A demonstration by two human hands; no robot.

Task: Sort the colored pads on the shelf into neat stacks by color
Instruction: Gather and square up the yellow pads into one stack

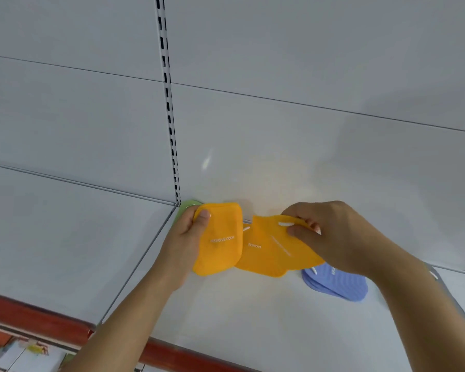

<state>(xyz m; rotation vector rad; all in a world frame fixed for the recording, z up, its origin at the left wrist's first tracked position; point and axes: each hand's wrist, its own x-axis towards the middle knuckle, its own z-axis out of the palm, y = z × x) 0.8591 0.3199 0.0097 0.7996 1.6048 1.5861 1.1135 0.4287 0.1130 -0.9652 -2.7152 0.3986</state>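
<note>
Two orange pads are up off the shelf (pixel 253 318), one in each hand, a little below the middle of the view. The left pad (pixel 219 240) stands with its long axis running 12 to 6, rounded top toward the back wall (pixel 279 143), its white lettering "REMOVE ODOR" facing the viewer. The left hand (pixel 184 242) pinches it at the upper left corner, thumb on the front face, the other fingers hidden behind. The right pad (pixel 273 251) lies more sideways, long axis running roughly from 2 to 8 o'clock, its slotted end up by the right hand (pixel 341 234). That hand clamps the slotted end between thumb and curled fingers. The left pad's right edge overlaps the right pad and cuts off part of its print, so only "REMOVE" shows there.

At 10 o'clock from the left hand, a green pad (pixel 187 208) peeks out by the foot of the slotted upright (pixel 169 103); most of it is hidden behind the hand and pad. At 4 o'clock from the orange pair, a blue stack (pixel 336 284) rests on the shelf, its upper right part covered by the right forearm; how many pads it holds is hard to tell. A red strip (pixel 32 315) edges the shelf front at 8 o'clock, with blurred goods below it.
</note>
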